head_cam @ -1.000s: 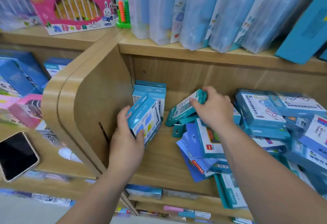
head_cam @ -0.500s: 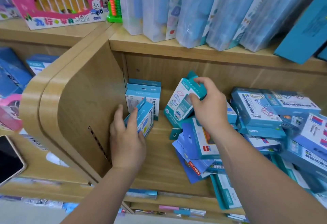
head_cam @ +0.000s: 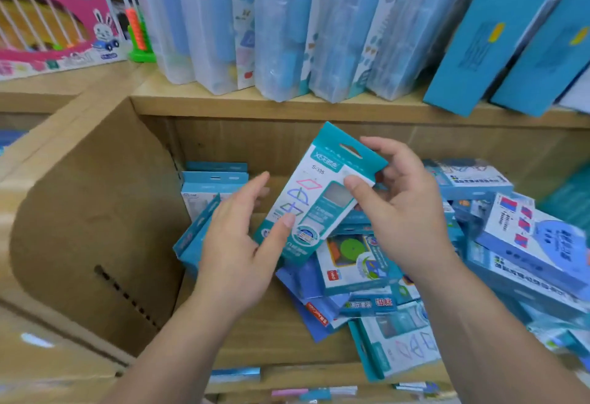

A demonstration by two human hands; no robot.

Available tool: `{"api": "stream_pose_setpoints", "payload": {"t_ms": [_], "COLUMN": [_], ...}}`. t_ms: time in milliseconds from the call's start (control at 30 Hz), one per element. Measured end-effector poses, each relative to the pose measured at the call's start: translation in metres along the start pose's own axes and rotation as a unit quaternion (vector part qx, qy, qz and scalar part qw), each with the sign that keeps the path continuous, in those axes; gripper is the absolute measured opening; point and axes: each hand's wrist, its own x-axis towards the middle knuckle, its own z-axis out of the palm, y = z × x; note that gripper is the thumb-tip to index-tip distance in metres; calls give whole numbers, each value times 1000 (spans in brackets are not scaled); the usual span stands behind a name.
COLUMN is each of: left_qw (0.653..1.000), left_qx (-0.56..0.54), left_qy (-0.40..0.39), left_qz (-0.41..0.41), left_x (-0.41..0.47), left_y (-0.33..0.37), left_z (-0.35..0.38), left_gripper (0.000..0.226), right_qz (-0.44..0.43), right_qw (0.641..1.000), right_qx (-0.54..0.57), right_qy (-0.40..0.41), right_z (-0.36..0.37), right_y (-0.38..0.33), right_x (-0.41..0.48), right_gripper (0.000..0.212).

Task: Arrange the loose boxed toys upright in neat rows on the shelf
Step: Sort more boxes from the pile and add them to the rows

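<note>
Wooden shelf [head_cam: 274,336], jumbled boxes [head_cam: 523,253] right.

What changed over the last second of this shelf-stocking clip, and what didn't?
The right hand lifted the teal box off the pile and holds it tilted in the air. The left hand let go of the leaning box at the left and came across, open, its thumb touching the teal box. The upright boxes at the back stayed put.

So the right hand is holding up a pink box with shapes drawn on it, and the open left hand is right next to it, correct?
Nearly. The head view shows the box in the right hand is teal and white, not pink. The open left hand is indeed right next to it.
</note>
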Motion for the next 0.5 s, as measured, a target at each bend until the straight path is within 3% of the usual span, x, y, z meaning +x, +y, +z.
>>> {"api": "stream_pose_setpoints", "payload": {"t_ms": [133,267,367,500], "left_qw": [997,991,984,974], "left_qx": [-72,-98,-140,-193], "left_qy": [-16,-74,-93,-105], "left_qz": [23,48,62,48], "left_x": [5,7,0,-11], "left_y": [32,72,112,170], "left_z": [17,43,70,118], "left_gripper": [47,50,38,37], "right_qz": [0,12,4,-13], "right_qw": [998,995,994,995], "right_qx": [58,98,105,89], "right_qy": [11,14,8,38], "right_z": [-36,-85,-127,-200], "right_y": [-13,-21,-20,-8], "right_x": [-5,-17,-30,-42], "right_gripper": [40,38,38,38]}}
